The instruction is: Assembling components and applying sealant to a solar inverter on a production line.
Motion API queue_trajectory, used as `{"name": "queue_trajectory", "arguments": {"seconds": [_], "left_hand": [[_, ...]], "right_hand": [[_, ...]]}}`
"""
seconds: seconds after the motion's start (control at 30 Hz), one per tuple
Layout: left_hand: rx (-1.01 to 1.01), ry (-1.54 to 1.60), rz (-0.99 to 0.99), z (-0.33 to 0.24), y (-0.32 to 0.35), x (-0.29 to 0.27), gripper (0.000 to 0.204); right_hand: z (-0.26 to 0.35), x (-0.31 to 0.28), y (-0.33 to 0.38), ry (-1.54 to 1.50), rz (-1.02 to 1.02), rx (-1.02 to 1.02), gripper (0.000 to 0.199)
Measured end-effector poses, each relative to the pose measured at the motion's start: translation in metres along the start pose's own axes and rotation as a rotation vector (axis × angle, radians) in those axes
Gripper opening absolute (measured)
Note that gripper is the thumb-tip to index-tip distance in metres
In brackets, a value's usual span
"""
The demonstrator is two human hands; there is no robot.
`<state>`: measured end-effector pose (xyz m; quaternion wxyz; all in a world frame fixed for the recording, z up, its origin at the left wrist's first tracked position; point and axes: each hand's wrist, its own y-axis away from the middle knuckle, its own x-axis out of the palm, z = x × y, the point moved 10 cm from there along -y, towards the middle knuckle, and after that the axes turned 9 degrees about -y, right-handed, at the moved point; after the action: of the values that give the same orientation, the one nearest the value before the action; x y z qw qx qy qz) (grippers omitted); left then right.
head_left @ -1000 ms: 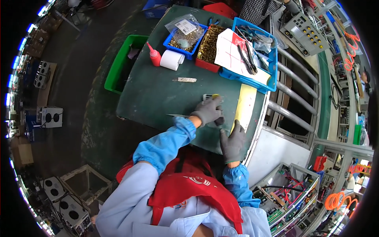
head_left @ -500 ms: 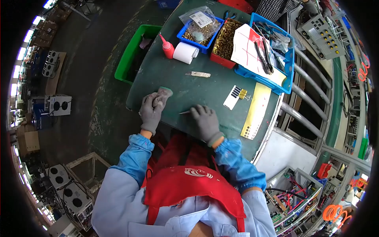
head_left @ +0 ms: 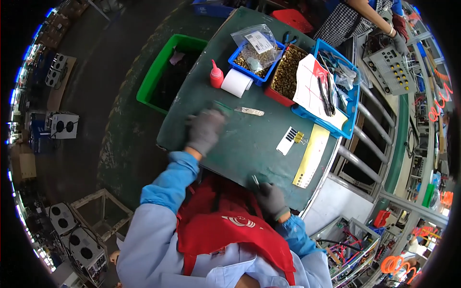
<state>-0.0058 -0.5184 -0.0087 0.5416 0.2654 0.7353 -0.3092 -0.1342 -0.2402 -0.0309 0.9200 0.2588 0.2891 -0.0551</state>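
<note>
my hands at the green table [head_left: 249, 144]
left hand [head_left: 205, 130] blurred, grip unclear, near the red bottle [head_left: 216, 77]; right hand [head_left: 270, 199] pinches a small metal tool [head_left: 254, 181] at the table's near edge; white striped label [head_left: 287, 140] mid-table.

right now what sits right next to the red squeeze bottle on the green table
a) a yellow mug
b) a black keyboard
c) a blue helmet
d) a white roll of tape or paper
d: a white roll lies just beside the red squeeze bottle on the green table, by the blue bin of small parts.
</note>
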Motion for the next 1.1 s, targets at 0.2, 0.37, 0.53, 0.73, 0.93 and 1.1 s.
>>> {"name": "queue_trajectory", "arguments": {"seconds": [0.2,0.37,0.53,0.73,0.93,1.1], "left_hand": [[-0.816,-0.105,-0.102,0.196,0.056,-0.046,0.025],[0.301,-0.552,0.141,-0.077,0.035,-0.019,0.026],[0.066,0.051,-0.083,0.07,0.049,-0.011,0.025],[-0.477,-0.13,-0.02,0.209,0.032,-0.089,0.022],[0.199,0.092,-0.195,0.026,-0.005,-0.092,0.027],[0.442,0.09,0.074,-0.026,-0.031,-0.034,0.051]], "right_hand": [[0.001,-0.022,0.001,-0.358,-0.136,0.111,0.032],[-0.005,-0.024,-0.046,-0.702,-0.303,0.348,0.031],[0.003,-0.044,-0.09,-0.527,-0.483,0.253,0.034],[0.006,-0.049,-0.093,-0.344,-0.692,0.242,0.036],[-0.005,-0.037,-0.025,-0.296,-0.745,0.234,0.036],[-0.018,-0.005,0.063,-0.329,-0.864,0.324,0.032]]}}
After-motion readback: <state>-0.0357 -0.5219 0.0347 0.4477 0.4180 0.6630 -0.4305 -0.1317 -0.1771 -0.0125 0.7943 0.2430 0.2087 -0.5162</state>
